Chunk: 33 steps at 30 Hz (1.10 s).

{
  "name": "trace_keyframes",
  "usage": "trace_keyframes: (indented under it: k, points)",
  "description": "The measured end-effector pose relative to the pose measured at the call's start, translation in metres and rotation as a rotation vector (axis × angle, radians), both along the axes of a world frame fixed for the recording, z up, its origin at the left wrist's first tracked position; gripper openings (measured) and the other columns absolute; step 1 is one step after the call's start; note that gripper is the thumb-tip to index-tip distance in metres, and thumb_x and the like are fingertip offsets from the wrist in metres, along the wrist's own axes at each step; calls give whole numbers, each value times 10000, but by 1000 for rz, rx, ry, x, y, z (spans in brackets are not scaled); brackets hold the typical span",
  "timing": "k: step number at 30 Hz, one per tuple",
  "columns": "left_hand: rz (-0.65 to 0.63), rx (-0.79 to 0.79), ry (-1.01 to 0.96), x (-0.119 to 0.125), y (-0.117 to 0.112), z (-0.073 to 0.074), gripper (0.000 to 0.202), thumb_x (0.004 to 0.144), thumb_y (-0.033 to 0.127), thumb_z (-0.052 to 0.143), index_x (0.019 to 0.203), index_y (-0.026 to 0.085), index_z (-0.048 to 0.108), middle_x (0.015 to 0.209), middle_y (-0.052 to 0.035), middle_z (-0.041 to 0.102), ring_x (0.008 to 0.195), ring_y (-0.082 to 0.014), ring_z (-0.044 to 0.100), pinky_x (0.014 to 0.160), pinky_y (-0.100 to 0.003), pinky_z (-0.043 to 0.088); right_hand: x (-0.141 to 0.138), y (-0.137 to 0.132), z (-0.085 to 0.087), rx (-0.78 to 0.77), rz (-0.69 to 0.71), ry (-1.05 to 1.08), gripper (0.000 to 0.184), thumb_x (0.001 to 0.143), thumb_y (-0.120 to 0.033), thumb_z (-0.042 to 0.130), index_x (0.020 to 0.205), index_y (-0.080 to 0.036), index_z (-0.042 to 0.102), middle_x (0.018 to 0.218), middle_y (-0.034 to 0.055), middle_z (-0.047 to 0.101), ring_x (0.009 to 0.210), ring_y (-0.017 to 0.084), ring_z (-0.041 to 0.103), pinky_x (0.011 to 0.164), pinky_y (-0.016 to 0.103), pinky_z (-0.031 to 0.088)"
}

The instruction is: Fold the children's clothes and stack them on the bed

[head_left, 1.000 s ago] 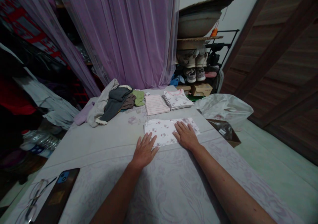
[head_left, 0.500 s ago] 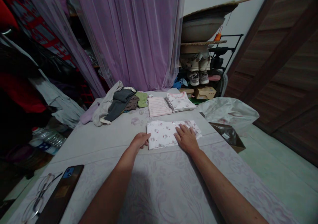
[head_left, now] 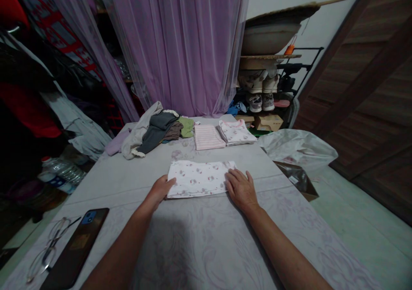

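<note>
A folded white garment with a small pink print lies flat on the pale bed sheet in front of me. My left hand pinches its near left corner, fingers curled on the cloth. My right hand rests at the garment's right end with fingers stretched flat and slightly apart, touching its edge. Further back lie a folded pink striped piece and a folded white printed piece side by side.
A heap of unfolded clothes sits at the back left. A phone and glasses lie at the near left. A white plastic bag and an open box stand right of the bed. Purple curtain behind.
The garment has slid left across the sheet. My left hand went from lying flat to gripping its left corner and pulling it; my right hand now sits at its right end.
</note>
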<state>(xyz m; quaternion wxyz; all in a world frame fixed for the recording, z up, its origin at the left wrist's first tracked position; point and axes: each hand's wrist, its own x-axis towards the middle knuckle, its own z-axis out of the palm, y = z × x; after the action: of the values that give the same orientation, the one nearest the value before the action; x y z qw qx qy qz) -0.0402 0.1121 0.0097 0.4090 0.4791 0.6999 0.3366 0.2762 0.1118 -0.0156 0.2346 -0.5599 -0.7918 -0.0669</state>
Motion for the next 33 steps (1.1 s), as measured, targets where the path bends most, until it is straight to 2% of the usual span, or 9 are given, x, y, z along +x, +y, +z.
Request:
trace_keyframes:
  k: [4,6,8,11,14,20,26,30,33]
  points:
    - [26,-33,398,-55,-25,11,423,810,428,523,1080,126,643,935,-95,727,861,-264,687,743,-350,523,-30,-12,5,-33,184,-17,325,959,-301,422,1167,-245,665,1292,79,635,1290,262,473,1144,510,174]
    - [47,67,678,-58,-30,13,483,836,384,491,1233,128,587,1129,-133,694,1050,-288,646,903,-405,494,-48,-14,9,-22,217,-5,324,960,-306,423,1164,-248,669,1295,76,634,1300,266,464,1150,510,163]
    - [-45,220,850,-45,-28,10,496,879,354,445,1316,143,545,1315,-142,611,1231,-278,549,1058,-421,401,-64,-12,14,-13,209,5,340,961,-297,418,1200,-240,653,1317,83,621,1312,272,452,1154,516,150]
    - [-311,317,889,-15,-16,-2,473,931,357,395,1344,178,540,1414,-105,547,1349,-247,447,1156,-416,287,-80,-8,17,-57,192,-32,368,955,-307,429,1263,-229,615,1380,96,572,1336,292,426,1146,538,158]
    - [-368,269,917,2,-4,-16,550,937,417,411,1423,164,461,1512,-115,426,1430,-271,322,1182,-445,218,-82,-4,13,-127,171,-98,396,955,-346,442,1302,-215,583,1421,120,529,1355,304,405,1124,563,190]
    - [-180,145,950,-12,11,-26,758,893,632,392,1481,153,380,1583,-157,266,1461,-376,192,1159,-529,203,-67,-6,3,-145,163,-111,425,964,-358,429,1341,-199,547,1441,134,505,1369,284,398,1130,544,190]
    - [-62,97,1009,-6,8,-17,742,900,581,404,1470,106,385,1571,-196,275,1460,-366,207,1165,-556,168,-58,-6,-7,-67,85,91,374,955,-316,415,1259,-206,602,1396,119,548,1315,245,457,1120,458,258]
    - [-235,276,1032,29,-14,-15,606,954,462,361,1465,139,404,1568,-144,310,1468,-317,209,1183,-538,160,-49,0,-14,-96,-149,264,501,897,-332,466,1348,-121,513,1401,165,524,1279,259,476,1066,409,347]
    - [-413,339,1006,61,-31,-18,568,973,468,327,1467,198,408,1559,-87,347,1467,-269,229,1195,-508,162,-47,1,-10,-206,-272,232,570,868,-370,506,1366,-92,488,1379,169,539,1304,298,436,1085,444,304]
